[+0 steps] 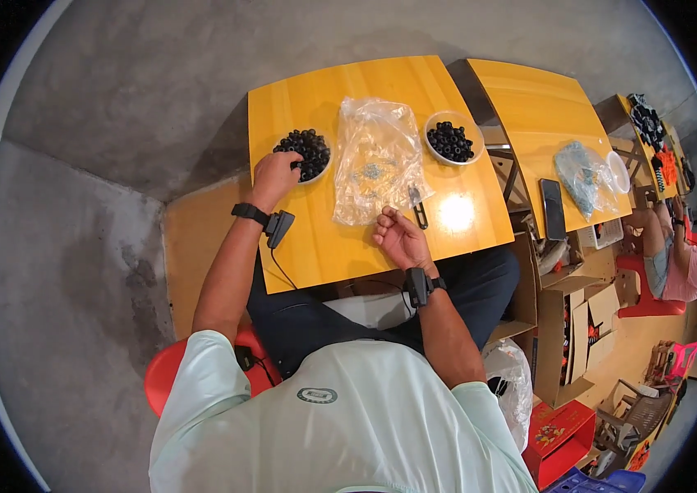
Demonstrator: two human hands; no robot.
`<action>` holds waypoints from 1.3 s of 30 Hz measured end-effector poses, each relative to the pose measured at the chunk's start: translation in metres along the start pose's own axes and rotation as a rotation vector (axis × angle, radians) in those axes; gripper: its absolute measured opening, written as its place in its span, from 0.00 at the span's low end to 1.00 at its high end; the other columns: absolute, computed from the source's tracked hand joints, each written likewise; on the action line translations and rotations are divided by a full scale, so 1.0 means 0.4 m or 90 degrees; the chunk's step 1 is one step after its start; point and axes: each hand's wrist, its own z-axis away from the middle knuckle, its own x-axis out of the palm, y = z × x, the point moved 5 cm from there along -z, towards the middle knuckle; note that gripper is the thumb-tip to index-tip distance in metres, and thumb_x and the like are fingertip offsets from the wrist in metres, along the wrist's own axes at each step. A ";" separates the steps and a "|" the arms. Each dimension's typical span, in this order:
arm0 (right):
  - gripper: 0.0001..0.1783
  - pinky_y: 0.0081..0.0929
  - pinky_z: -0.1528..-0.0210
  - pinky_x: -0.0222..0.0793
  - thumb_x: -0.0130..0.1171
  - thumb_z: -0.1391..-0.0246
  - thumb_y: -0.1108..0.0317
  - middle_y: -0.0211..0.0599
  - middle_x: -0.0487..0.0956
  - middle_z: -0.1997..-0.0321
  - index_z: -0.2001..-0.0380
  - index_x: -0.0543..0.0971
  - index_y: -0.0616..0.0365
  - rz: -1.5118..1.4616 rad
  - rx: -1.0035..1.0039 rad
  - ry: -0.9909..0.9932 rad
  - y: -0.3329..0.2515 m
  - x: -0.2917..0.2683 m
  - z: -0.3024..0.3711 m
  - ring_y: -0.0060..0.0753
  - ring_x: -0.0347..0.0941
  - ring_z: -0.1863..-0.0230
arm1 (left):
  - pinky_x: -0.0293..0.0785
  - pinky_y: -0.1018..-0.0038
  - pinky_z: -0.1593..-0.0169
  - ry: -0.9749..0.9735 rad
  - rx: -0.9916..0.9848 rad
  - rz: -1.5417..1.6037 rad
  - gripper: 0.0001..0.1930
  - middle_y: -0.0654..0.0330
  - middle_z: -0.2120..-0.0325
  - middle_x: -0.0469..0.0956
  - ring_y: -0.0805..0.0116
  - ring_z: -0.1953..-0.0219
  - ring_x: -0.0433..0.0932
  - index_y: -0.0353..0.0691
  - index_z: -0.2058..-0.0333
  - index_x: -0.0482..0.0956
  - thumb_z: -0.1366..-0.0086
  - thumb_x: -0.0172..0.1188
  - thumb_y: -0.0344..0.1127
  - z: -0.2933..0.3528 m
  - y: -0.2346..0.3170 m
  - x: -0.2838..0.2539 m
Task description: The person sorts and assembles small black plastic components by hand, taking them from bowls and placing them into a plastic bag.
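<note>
My left hand (275, 178) is at the near-left rim of a round plastic bowl (323, 170) heaped with small black round pieces (309, 149), some with a hole like beads. Its fingers are drawn together among them; what they grip is hidden. My right hand (402, 238) is palm up at the near end of a clear plastic bag (369, 135), fingers curled closed, and anything in them is too small to make out. Small silvery pieces (372, 171) lie on or in the bag. Just beyond my right hand is a slim black tool (420, 212) with a metal tip.
Right of the bag stands a second bowl (455, 138) of black pieces. Another yellow table (529, 99) holds a phone (553, 209) and a bag of bluish pieces (582, 177). Cardboard boxes (558, 341) are on the floor at right. A person (681, 263) sits farther right.
</note>
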 end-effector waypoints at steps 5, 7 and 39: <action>0.13 0.27 0.59 0.64 0.50 0.34 0.61 0.31 0.70 0.66 0.55 0.74 0.59 -0.010 -0.002 0.000 0.001 0.002 -0.001 0.29 0.66 0.64 | 0.76 0.58 0.54 -0.007 0.046 -0.032 0.13 0.49 0.65 0.83 0.50 0.60 0.81 0.42 0.60 0.84 0.46 0.63 0.32 0.000 0.008 -0.006; 0.13 0.27 0.59 0.64 0.50 0.34 0.61 0.31 0.71 0.66 0.55 0.74 0.59 -0.020 0.005 -0.006 0.003 0.001 -0.002 0.29 0.66 0.64 | 0.78 0.60 0.58 0.016 0.049 0.002 0.14 0.48 0.68 0.83 0.51 0.65 0.82 0.42 0.59 0.84 0.45 0.63 0.32 0.004 -0.003 -0.005; 0.13 0.26 0.58 0.64 0.51 0.35 0.61 0.30 0.70 0.67 0.56 0.73 0.59 -0.036 0.023 -0.012 0.005 0.006 0.003 0.28 0.66 0.64 | 0.71 0.76 0.73 -0.008 -0.129 0.551 0.07 0.62 0.79 0.79 0.79 0.78 0.74 0.31 0.68 0.80 0.39 0.63 0.30 0.167 0.066 0.041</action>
